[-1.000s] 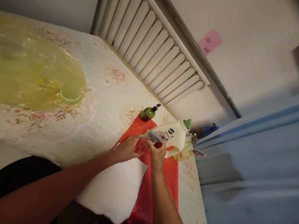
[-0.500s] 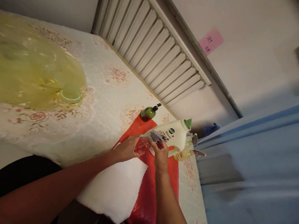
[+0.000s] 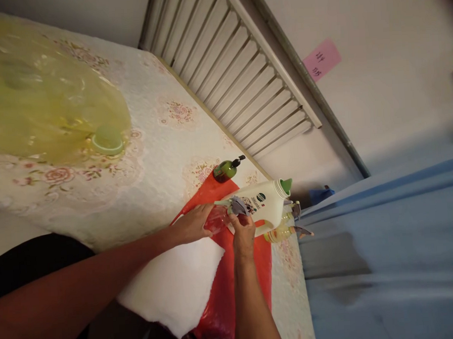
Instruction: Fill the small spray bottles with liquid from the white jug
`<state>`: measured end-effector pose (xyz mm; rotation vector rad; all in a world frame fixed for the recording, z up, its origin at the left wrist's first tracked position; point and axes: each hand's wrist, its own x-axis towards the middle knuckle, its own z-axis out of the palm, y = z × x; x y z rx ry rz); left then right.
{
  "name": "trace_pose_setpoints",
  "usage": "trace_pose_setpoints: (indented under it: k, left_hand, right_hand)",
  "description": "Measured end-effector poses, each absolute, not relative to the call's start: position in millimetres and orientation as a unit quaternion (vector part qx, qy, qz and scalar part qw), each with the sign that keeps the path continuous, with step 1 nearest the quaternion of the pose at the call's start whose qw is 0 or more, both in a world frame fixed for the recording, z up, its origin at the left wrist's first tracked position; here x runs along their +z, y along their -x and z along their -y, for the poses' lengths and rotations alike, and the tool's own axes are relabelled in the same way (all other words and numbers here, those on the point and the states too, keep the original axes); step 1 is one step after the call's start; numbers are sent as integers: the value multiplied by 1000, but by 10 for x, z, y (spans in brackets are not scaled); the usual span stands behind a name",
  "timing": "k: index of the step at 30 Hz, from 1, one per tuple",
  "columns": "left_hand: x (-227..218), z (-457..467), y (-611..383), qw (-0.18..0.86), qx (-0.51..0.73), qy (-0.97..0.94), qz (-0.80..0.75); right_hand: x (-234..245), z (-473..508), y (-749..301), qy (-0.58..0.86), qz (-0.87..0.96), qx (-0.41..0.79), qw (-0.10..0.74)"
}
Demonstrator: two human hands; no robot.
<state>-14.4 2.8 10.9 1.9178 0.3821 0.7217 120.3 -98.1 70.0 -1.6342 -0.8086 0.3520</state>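
Note:
My left hand (image 3: 193, 224) is closed around the body of a clear spray bottle (image 3: 217, 221). The red sheet beneath shows through its plastic. My right hand (image 3: 243, 233) grips the bottle's grey spray head (image 3: 238, 206) between thumb and fingers. Just behind stands a large white jug (image 3: 271, 203) with a green cap and a printed label. A green pump bottle (image 3: 225, 171) with a black top is beyond my hands. Under my forearms lie a white cloth (image 3: 175, 283) and a glossy red sheet (image 3: 221, 296).
A big yellow plastic bag (image 3: 44, 98) rests on the flowered tablecloth (image 3: 152, 138) at left, beside a pale green lid (image 3: 108, 140). More spray bottles (image 3: 281, 233) stand right of the jug. A metal rack (image 3: 237, 78) lines the wall; a blue curtain (image 3: 397, 231) hangs at right.
Both hands keep the same hold on the spray bottle. The view has shifted very slightly; nothing else visibly differs.

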Motion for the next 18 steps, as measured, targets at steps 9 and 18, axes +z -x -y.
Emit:
trace_pose_setpoints:
  k: [9,18]
  left_hand:
    - [19,-37,101,485,306,-804,-154]
    - [58,-32,130,487,298,-806,-159]
  right_hand:
    - [666,944,-1154,758,330,42,561]
    - [794,938,-1080,780,351,33,516]
